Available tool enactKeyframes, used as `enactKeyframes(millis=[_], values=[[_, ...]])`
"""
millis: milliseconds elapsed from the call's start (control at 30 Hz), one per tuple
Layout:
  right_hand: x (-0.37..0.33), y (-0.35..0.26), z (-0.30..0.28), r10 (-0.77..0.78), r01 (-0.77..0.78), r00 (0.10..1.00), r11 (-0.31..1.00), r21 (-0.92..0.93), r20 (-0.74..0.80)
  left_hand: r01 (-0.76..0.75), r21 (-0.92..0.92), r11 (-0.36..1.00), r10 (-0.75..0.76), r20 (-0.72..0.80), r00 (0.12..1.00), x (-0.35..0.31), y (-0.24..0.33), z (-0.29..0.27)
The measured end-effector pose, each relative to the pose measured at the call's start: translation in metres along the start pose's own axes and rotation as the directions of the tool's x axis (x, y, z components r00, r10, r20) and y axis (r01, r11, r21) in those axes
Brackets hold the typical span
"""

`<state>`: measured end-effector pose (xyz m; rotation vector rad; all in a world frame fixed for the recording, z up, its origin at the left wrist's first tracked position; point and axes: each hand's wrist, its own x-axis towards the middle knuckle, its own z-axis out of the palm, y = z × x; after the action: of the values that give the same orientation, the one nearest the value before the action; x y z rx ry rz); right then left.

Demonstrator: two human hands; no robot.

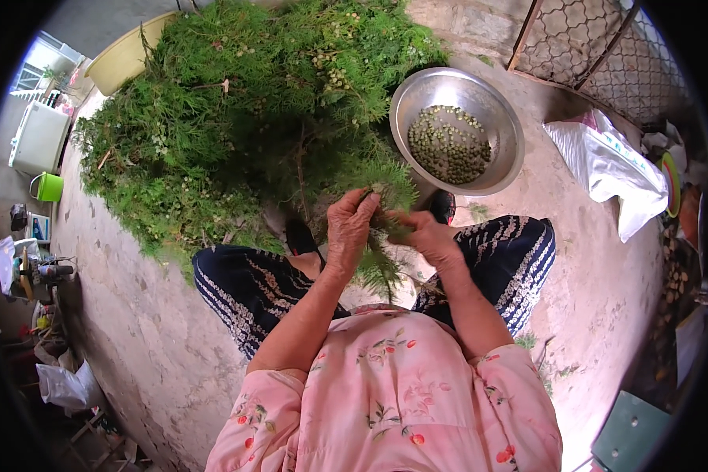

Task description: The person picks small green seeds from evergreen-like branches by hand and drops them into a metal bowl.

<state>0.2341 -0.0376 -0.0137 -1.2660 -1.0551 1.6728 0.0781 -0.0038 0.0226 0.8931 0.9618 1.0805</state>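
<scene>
Between my knees, my left hand (349, 226) pinches a leafy evergreen sprig (381, 270), thumb and fingers closed near its stem. My right hand (430, 237) is close beside it on the right, fingers curled in and pressed into the sprig's foliage; they are slightly blurred, and their tips are partly hidden. In front of me a large heap of cut evergreen branches (212, 102) spreads over the ground, dotted with pale green cones. To the heap's right stands a wide metal basin (480, 88), its bottom strewn with many small round green cones (448, 145).
A yellow tub (126, 59) leans behind the heap at far left. A wire mesh panel (574, 47) stands at the back right, with a white sack (606, 165) below it. A green bucket (49, 187) is at left; a dark green flat-topped object (631, 431) is at lower right.
</scene>
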Motion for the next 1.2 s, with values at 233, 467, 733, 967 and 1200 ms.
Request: enactKeyframes(millis=[233, 467, 733, 967, 1200], values=[[-0.013, -0.074, 0.008, -0.374, 0.394, 0.826, 0.918, -0.043, -0.421, -0.207, 0.413, 0.887, 0.234, -0.016, 0.972, -0.001, -0.003, -0.005], [0.014, -0.045, 0.011, -0.307, 0.303, 0.941, 0.952, -0.046, -0.141, -0.128, 0.424, 0.896, 0.112, 0.064, 0.992, -0.010, 0.016, 0.009], [0.008, -0.061, -0.011, 0.001, 0.118, 0.968, 0.880, 0.459, -0.251, 0.052, 0.217, 0.975, -0.027, -0.117, 0.993, -0.003, 0.016, -0.002], [-0.036, -0.090, 0.007, -0.179, 0.256, 0.944, 0.928, 0.271, -0.276, -0.082, 0.101, 0.992, 0.108, -0.289, 0.951, 0.011, -0.001, -0.007], [-0.035, -0.076, 0.050, -0.639, 0.369, 0.758, 0.583, -0.723, -0.129, -0.054, 0.050, 0.997, 0.066, -0.266, 0.962, 0.015, -0.008, -0.007]])
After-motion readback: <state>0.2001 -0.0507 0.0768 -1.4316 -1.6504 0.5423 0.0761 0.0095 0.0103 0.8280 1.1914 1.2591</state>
